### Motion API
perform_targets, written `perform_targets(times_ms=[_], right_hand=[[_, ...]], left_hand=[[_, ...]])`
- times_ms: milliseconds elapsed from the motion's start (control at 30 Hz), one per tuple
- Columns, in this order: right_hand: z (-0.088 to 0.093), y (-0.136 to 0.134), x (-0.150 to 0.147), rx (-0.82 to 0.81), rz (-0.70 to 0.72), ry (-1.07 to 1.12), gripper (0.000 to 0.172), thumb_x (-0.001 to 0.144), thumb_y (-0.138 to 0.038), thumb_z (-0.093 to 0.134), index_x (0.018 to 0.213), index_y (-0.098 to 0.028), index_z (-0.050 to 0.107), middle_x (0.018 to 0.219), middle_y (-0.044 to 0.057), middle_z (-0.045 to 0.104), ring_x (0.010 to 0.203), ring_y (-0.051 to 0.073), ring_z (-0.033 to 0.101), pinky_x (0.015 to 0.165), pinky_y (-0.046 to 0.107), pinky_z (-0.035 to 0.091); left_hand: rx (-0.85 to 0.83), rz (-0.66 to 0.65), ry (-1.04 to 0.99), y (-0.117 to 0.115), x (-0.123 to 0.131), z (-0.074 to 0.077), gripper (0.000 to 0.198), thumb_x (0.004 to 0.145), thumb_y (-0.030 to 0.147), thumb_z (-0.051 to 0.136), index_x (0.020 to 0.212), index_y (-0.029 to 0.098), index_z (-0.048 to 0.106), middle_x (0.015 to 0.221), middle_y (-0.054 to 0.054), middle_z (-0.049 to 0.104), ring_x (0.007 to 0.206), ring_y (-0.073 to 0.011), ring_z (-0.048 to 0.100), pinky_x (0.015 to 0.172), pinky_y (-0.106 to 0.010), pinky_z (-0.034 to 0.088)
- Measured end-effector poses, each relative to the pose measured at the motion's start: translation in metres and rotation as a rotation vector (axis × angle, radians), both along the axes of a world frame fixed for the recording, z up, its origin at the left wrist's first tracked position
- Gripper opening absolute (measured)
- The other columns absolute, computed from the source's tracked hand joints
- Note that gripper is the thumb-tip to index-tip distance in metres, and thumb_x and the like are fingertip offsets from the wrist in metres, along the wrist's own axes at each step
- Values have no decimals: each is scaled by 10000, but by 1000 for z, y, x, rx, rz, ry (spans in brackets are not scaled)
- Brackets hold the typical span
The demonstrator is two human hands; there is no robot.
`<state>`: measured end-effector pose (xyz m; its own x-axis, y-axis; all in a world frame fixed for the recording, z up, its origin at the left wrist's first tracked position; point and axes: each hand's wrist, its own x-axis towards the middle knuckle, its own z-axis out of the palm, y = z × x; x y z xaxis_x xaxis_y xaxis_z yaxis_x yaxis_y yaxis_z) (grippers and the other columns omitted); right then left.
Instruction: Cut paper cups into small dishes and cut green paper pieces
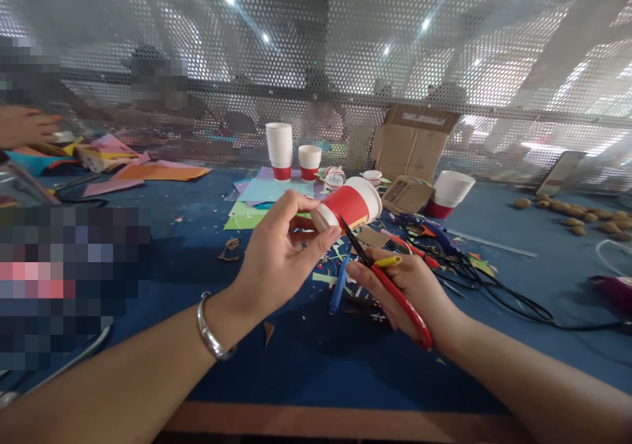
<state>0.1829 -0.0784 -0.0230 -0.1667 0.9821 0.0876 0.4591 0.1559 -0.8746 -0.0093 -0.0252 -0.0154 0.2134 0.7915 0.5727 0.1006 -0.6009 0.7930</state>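
Printing on the cardboard box (412, 142) is too blurred to read; the left hand (276, 253) grips a red and white paper cup (351, 203) on its side, fingers closed round its base; the right hand (415, 289), just below, holds red scissors (392, 287) with slightly parted blades whose tips touch the cup's wall; a blue pen (338, 284) lies between the hands; the blue table (306, 355) is littered with paper scraps, coloured sheets (269, 190) and stacked cups (279, 149); a perforated metal screen (345, 49) stands behind.
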Motion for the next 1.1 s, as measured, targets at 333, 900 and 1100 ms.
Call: perform_targets(times_ms=[333, 900, 1100], right_hand=[[-2, -3, -2, -23, -20, 61, 358, 867, -568, 649, 785, -224, 595, 448, -60, 452, 353, 116, 427, 361, 237, 294], [4, -2, -1, 134, -10, -46, 374, 905, -536, 620, 708, -219, 594, 486, -22, 506, 489, 165, 566, 431, 249, 400], [-1, -2, -1, 137, 16, -18, 378, 896, -580, 614, 768, -225, 627, 466, -27, 505, 514, 186, 607, 467, 266, 461]], left_hand=[[-224, -112, -6, -6, 4, -7, 264, 860, 398, 721, 967, 235, 544, 982, -37, 671, 882, -193, 671, 757, -316, 560], [-812, -455, -365, 8, -2, 3, 252, 915, 353, 677, 1032, 138, 734, 962, -78, 765, 868, -157, 711, 800, -257, 599], [-907, -487, -362, 6, -2, 5, 281, 924, 332, 668, 1109, 137, 748, 1065, -105, 771, 935, -181, 712, 836, -290, 612]])
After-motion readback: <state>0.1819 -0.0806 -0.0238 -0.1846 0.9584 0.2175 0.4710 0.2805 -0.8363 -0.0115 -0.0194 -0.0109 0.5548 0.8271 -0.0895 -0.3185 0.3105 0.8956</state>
